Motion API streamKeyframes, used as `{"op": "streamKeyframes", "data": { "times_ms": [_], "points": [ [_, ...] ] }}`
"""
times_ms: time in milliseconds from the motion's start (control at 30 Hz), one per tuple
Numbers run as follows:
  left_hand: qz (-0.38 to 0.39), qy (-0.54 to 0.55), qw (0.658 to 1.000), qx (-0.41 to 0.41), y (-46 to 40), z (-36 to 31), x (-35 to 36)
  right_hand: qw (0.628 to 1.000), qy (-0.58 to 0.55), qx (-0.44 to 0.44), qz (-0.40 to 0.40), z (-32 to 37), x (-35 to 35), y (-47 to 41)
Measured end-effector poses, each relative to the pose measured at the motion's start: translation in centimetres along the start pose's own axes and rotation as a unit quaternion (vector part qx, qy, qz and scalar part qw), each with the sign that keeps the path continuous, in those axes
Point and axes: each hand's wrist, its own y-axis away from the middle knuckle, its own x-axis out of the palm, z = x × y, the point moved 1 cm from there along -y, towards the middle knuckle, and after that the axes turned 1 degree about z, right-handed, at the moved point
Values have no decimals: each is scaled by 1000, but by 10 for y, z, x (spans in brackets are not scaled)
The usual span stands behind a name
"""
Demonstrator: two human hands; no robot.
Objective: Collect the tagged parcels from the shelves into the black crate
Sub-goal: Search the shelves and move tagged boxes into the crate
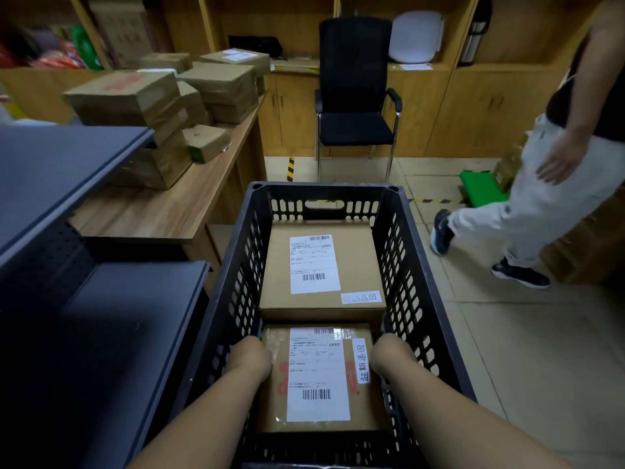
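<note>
I am reaching both arms down into the black crate [416,265] at the lower centre of the frame. My left hand [252,352] is lying against the left edge of the near parcel [318,377], my right hand [389,353] against its right edge; the fingers are going down out of sight beside the box, so I cannot tell whether they are gripping. A second parcel [321,269] is sitting just beyond it, touching. Both are showing white labels. More boxes [162,96] are lying piled on the wooden table [162,204] at upper left. Another person [541,204] is walking at right.
</note>
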Motion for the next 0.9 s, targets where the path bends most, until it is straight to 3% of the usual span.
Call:
{"op": "streamKeyframes", "data": {
  "times_ms": [200,433,567,900],
  "points": [
    [-83,-56,988,116,31,-13,-25,992,44,-71,-89,27,-21,38],
    [-274,-191,911,240,82,-13,-67,945,84,-221,-228,57,-36,102],
    [-332,-197,894,227,109,4,-93,918,102,-268,-272,69,-34,135],
    [-393,-163,894,139,159,50,-130,879,98,-387,-261,100,-30,181]
  ]
}}
